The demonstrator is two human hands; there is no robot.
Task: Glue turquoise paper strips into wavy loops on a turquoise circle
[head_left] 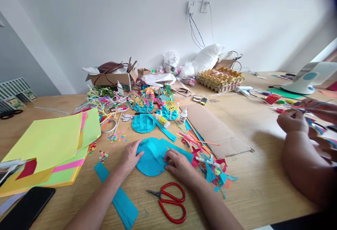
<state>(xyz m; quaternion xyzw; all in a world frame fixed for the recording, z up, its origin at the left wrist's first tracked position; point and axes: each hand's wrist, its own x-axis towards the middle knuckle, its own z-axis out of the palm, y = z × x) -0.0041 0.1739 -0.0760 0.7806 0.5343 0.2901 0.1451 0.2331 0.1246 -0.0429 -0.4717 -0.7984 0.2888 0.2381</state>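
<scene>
In the head view, find the blue disc (149, 165) on the worktop (250, 184) between both hands. See the left hand (131, 154) with fingers grasping its left edge, thumb on top; see the right hand (180, 166) with fingers curled at its right edge, near the end of a bowed blue strip (155, 149), but cannot tell if pinching it. Seems only partly done: bearing one strip across, with loose blue strips (123, 203) under the left forearm (101, 195) apparently unused. Notice, farther back, a strip-covered disc (143, 124) and finished-looking decorated pieces (171, 105). Judge the red-handled scissors (159, 195), lying just in front, and the scrap pile (213, 173) beside the right hand likely to hamper movement.
</scene>
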